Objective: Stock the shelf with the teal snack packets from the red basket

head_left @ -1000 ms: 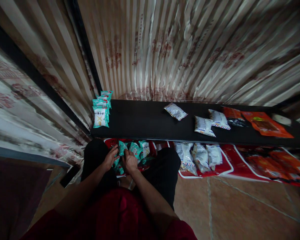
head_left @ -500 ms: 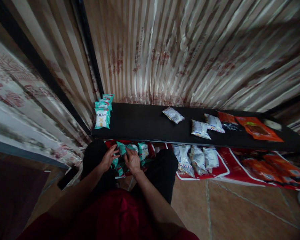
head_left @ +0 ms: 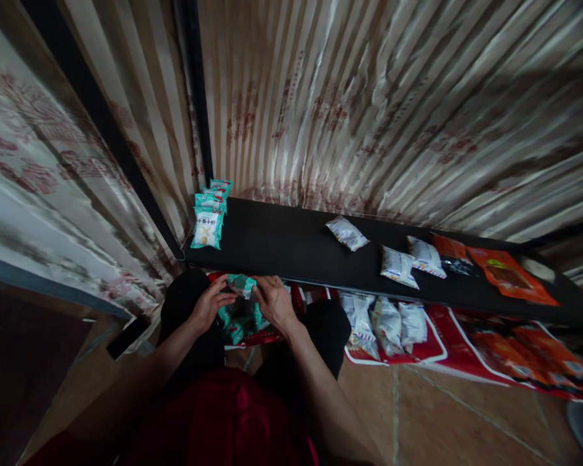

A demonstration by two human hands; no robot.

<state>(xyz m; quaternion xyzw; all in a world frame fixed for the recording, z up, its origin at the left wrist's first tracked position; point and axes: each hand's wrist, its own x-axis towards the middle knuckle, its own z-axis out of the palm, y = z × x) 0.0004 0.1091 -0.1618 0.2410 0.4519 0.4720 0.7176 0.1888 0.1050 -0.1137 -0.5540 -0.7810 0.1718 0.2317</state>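
A small green snack packet (head_left: 241,285) is held up between my two hands, just in front of the shelf's near edge. My left hand (head_left: 210,304) has its fingers at the packet's left end, and my right hand (head_left: 274,301) grips the right end. Below them, several more green packets (head_left: 233,329) lie in a red bag or box between my knees, partly hidden by my hands. At the left end of the black shelf (head_left: 276,239) stands a row of green-and-white packets (head_left: 207,228), one behind another.
Farther right on the shelf lie a silver-white packet (head_left: 347,233), two more white packets (head_left: 399,266) and orange packets (head_left: 510,275). Under it, red containers hold white packets (head_left: 387,325) and orange ones (head_left: 534,349). A patterned curtain (head_left: 311,116) hangs behind; a dark phone-like slab (head_left: 127,338) lies left.
Both hands have lifted a green packet from the pile toward the shelf edge. My right hand has shifted right and up. The camera view has turned slightly.
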